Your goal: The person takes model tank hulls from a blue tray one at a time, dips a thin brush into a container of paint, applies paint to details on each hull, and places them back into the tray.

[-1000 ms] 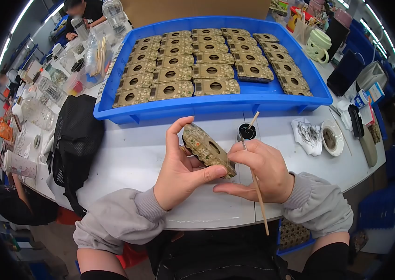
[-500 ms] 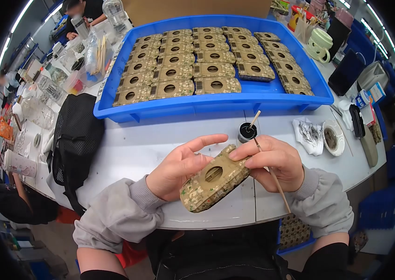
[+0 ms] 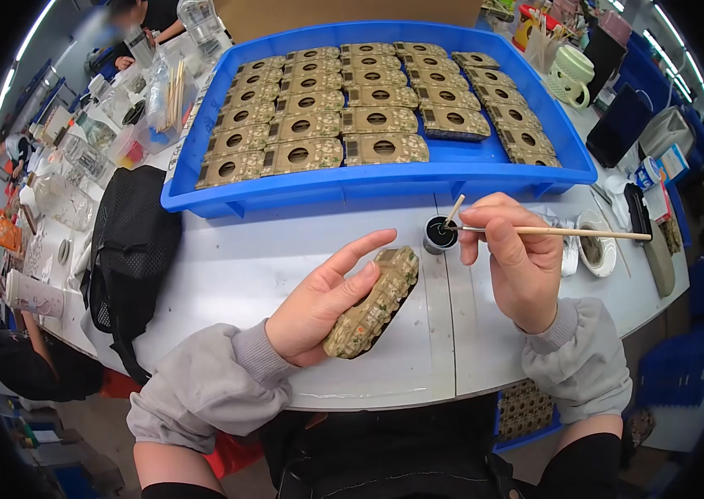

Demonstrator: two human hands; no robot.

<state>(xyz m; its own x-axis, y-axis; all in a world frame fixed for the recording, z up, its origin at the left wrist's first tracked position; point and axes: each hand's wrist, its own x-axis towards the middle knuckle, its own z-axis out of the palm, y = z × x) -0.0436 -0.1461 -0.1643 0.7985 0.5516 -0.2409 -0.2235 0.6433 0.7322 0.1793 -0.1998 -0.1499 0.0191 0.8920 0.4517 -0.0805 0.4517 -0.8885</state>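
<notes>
My left hand [image 3: 312, 312] grips a camouflage-patterned model tank hull [image 3: 375, 301], tilted so that its side faces up and its top opening is mostly turned from view. The thumb lies along it and the index finger stretches out past it. My right hand [image 3: 526, 262] pinches a thin wooden-handled paintbrush [image 3: 568, 232], held nearly level. Its tip is at the mouth of a small jar of black paint [image 3: 440, 236], where a wooden stick [image 3: 455, 209] also leans. Whether the bristles touch the paint I cannot tell.
A blue tray [image 3: 369, 178] behind the jar holds rows of similar hulls [image 3: 385, 149]. A black mesh bag [image 3: 137, 249] lies at left. Right of my right hand sit a white dish [image 3: 606, 259] and a stained tissue [image 3: 570, 256]. Bottles and cups crowd the left side.
My right hand has left the hull and moved right and up, bringing the brush to the paint jar. The brush swung from steep to nearly level. My left hand has rolled the hull onto its side.
</notes>
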